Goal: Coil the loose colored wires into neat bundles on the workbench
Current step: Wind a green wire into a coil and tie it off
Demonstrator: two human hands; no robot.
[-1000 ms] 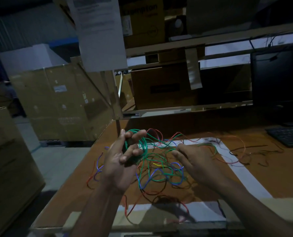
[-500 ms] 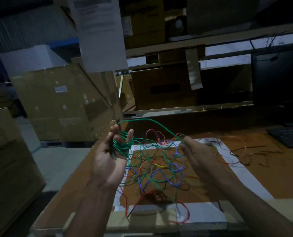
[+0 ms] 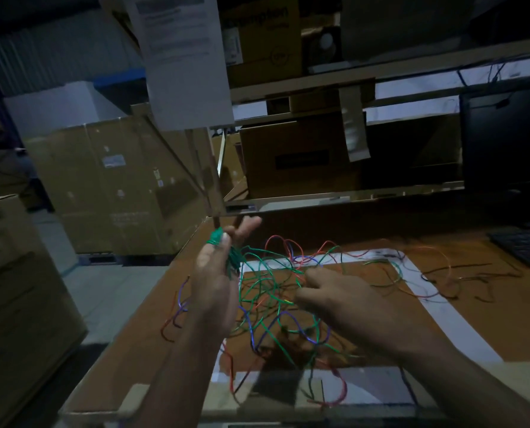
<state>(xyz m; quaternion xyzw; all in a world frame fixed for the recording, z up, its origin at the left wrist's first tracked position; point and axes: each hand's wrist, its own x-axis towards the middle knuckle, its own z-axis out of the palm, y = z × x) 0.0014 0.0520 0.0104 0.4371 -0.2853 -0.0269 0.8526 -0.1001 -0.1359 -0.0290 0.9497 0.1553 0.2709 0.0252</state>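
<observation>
Near edge of workbench (image 3: 134, 366): red wire ends (image 3: 236, 384) trail off the white-taped mat (image 3: 461, 322). Two hands in view, both bare. Left hand (image 3: 214, 279) is raised above the bench, thumb and fingers curled tight on a green wire coil (image 3: 219, 237) wound around the fingertips; one finger sticks out straight behind it. Half a second ago that hand was palm-up with the loops lying open across it; now it has turned and the coil sits smaller and tighter, so the green bundle is probably nearly wound. Right hand (image 3: 331, 291) has dropped lower into the loose wire tangle (image 3: 276, 304); fingers bent, apparently pinching a green strand, but the dim light leaves that uncertain. Green slack runs from coil down into the tangle on the mat.

Count: one coil started, zero finished bundles on the bench. Tangle colours visible: green, red, blue/purple, one yellow bit; strand count cannot be told. Farther right, orange and dark wires (image 3: 449, 273) lie apart. One keyboard (image 3: 526, 245), one monitor (image 3: 508, 140), several cardboard boxes (image 3: 109, 186) behind.
</observation>
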